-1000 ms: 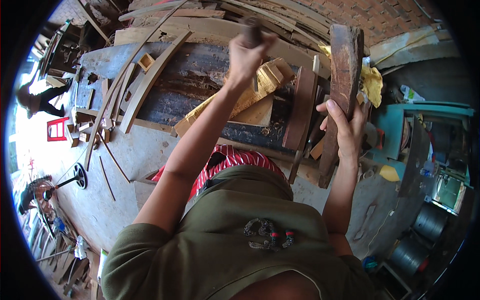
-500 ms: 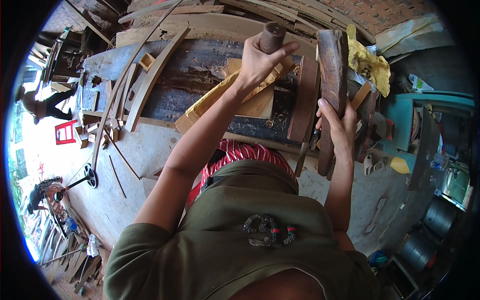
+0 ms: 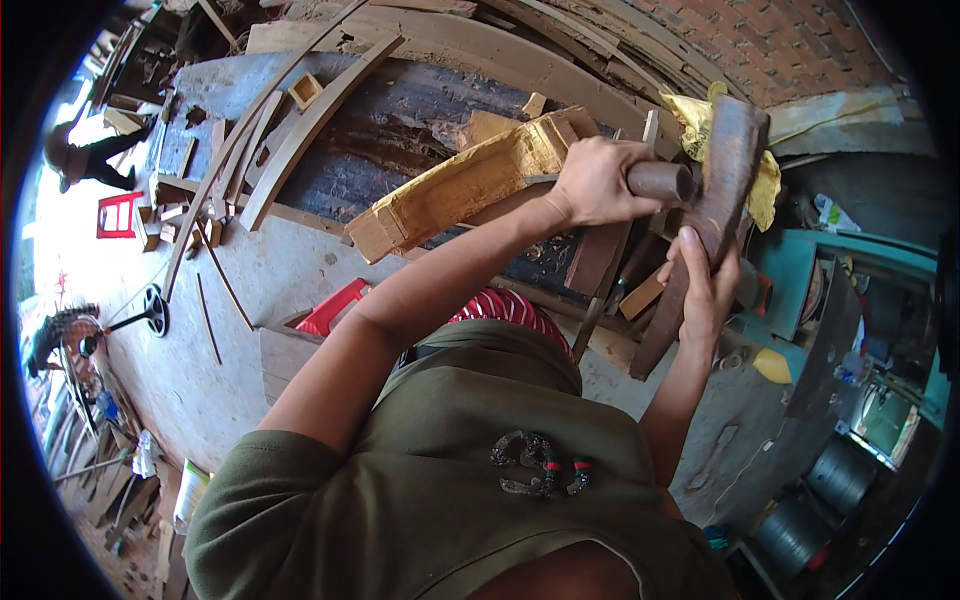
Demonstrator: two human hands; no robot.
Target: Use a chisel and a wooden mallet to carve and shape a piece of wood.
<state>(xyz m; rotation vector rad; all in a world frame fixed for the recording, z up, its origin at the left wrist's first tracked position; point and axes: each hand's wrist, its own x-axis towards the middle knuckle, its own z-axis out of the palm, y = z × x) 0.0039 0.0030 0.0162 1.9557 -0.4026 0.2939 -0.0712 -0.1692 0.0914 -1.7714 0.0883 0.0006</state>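
My left hand (image 3: 603,180) is closed round a chisel, whose thick round brown handle (image 3: 662,183) points right. A short grey strip of what looks like its blade shows on the other side of the fist. My right hand (image 3: 708,285) grips a long, heavy dark wooden block (image 3: 735,150) around its middle, held tilted. The handle's end is close to the block; whether they touch I cannot tell. Below and left of my left hand, a hollowed yellow wooden piece (image 3: 450,195) lies slanted on a big dark timber slab (image 3: 400,100).
Curved wooden strips (image 3: 310,130) and a small square wooden frame (image 3: 305,90) lie on the slab's left. A yellow crumpled sheet (image 3: 690,120) is behind the block. A red stool (image 3: 118,215) and a person (image 3: 85,155) are far left; a teal cabinet (image 3: 800,275) is right.
My left hand has moved right and tipped the chisel from upright to sideways, its handle now by the block. The block has shifted right and tilted in my right hand. My view has turned slightly.
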